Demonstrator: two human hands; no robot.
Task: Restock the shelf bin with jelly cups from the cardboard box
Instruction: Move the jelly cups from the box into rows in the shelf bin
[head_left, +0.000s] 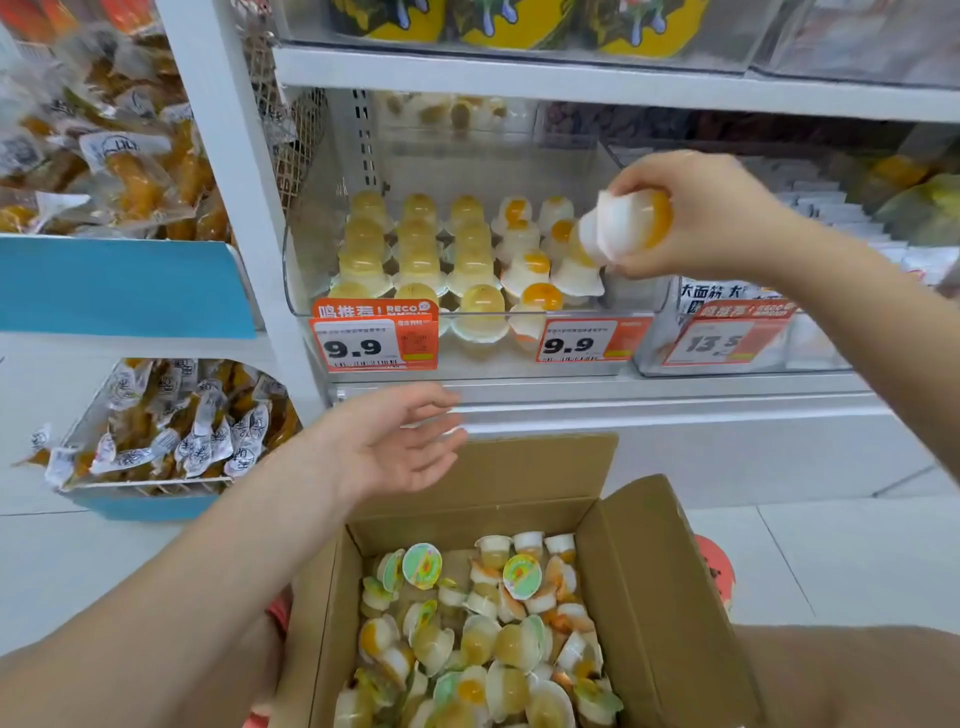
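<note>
My right hand (711, 218) grips a small stack of white jelly cups (623, 228) with orange centres, held sideways over the right end of the clear shelf bin (306, 280). Rows of jelly cups (457, 249) stand in the bin, domes up. My left hand (400, 447) hovers with relaxed fingers and holds nothing, above the far flap of the cardboard box (654, 597). Loose jelly cups (483, 634) lie jumbled inside the box in front of me.
Orange price tags (374, 343) reading 9.9 hang on the bin's front. Another clear bin (737, 338) with packets stands to the right. Wire baskets of wrapped snacks (166, 431) sit at the left, and a shelf with yellow tubs (519, 26) runs above.
</note>
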